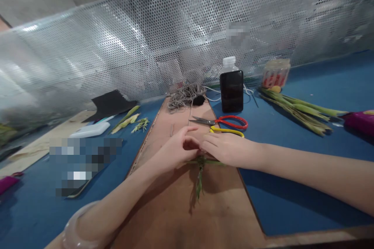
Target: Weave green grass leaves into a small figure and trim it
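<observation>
1. Your left hand (181, 144) is curled, with a gap between the upper finger and those below; its contact with the green plant piece (200, 181) is hidden, so I can't tell whether it grips.
2. Your right hand (226, 149) has its fingers bent narrow and pointing inward; fingertips tucked out of sight, grip can't be told either.
3. That piece sits right at your meeting fingers, over the brown board (216, 210), a thin strip running out under each hand and a leafy end pointing toward you. Both hands come at it from opposite sides, probably to steady it while the fingers work the middle.
4. Scissors (233, 121) lie just beyond your right hand, red and yellow handles toward the right; likely parked there for a quick reach.
5. Black phone (231, 93) stands upright in front of a clear bottle (229, 62) (looks like the bottle props it up, screen your way).
6. Tangled cord (184, 98) is heaped at the board's far end, presumably out of your working space.
7. Long stalks (300, 111) lie bunched on the blue table (292, 202) to the right, apart from your hands, perhaps as a supply.
</observation>
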A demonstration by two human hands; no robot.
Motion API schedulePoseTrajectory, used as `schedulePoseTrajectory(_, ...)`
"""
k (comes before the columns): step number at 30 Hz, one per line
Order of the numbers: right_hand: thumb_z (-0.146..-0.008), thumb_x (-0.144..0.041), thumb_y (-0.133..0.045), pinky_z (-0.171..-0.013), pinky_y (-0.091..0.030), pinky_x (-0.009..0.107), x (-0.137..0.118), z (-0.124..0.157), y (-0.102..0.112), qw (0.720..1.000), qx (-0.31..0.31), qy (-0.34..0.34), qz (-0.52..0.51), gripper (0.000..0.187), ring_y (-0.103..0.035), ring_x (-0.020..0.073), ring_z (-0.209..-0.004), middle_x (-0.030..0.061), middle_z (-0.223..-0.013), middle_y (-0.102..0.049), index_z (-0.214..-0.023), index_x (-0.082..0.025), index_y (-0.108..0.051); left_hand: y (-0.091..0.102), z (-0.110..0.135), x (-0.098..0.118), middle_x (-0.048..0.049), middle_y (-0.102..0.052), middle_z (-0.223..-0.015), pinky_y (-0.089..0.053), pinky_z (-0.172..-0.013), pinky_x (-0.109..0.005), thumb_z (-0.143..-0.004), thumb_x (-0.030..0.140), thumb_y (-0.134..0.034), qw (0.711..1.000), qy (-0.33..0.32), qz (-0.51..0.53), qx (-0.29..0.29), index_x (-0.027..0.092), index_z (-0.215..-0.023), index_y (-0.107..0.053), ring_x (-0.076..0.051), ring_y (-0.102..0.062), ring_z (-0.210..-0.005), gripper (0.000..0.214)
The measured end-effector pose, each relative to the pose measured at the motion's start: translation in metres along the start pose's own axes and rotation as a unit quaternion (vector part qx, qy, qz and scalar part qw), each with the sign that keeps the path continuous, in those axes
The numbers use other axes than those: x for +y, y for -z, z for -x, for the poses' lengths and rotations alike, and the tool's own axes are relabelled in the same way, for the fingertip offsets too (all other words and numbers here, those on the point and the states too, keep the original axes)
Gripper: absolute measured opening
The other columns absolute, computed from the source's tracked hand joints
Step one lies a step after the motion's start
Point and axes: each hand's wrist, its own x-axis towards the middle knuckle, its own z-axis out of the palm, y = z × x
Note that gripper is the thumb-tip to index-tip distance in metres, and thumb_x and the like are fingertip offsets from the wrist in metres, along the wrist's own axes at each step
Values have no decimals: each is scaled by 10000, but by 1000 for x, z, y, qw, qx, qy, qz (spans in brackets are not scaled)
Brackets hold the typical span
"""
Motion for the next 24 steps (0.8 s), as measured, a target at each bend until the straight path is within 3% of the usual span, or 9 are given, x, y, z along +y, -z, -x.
schedulePoseTrajectory(5, -849, -93, -303, -755, -438, 319, 0, -2, 2, 1000, -19, -8, 1, 325, -526, 172, -940, 133, -1043, -557, -1144, -93, -439, -1, -1, -2, -34, -614, -768, -442, -678, -305, -649, 161, -595, 1000, -9, -1, 8, 170, -1200, -309, -154, -588, -722, 621)
schedulePoseTrajectory(10, -853, -133, -319, -686, -442, 318, 4, 1, -9, 998, -13, -30, 47, 271, -548, 188, -848, 135, -947, -570, -1058, -73, -485, -1, -3, -2, -21, -605, -738, -442, -659, -292, -642, 170, -603, 1000, -1, 14, 20, 165, -1182, -325, -148, -584, -709, 608)
schedulePoseTrajectory(15, -819, -82, -342, -713, -419, 336, 10, 6, -20, 993, -24, -34, 113, 224, -528, 204, -836, 99, -859, -555, -935, -84, -533, -3, 0, 3, -35, -619, -756, -427, -606, -260, -660, 175, -592, 999, 25, 11, 24, 170, -1158, -365, -141, -579, -687, 548)
schedulePoseTrajectory(24, -810, -138, -412, -609, -381, 262, -4, 2, -2, 990, -51, -135, -3, 151, -508, 156, -704, 70, -761, -552, -768, -123, -556, -4, 0, 6, -42, -616, -766, -433, -610, -257, -672, 178, -591, 999, 22, 32, 31, 162, -1085, -442, -143, -582, -705, 439)
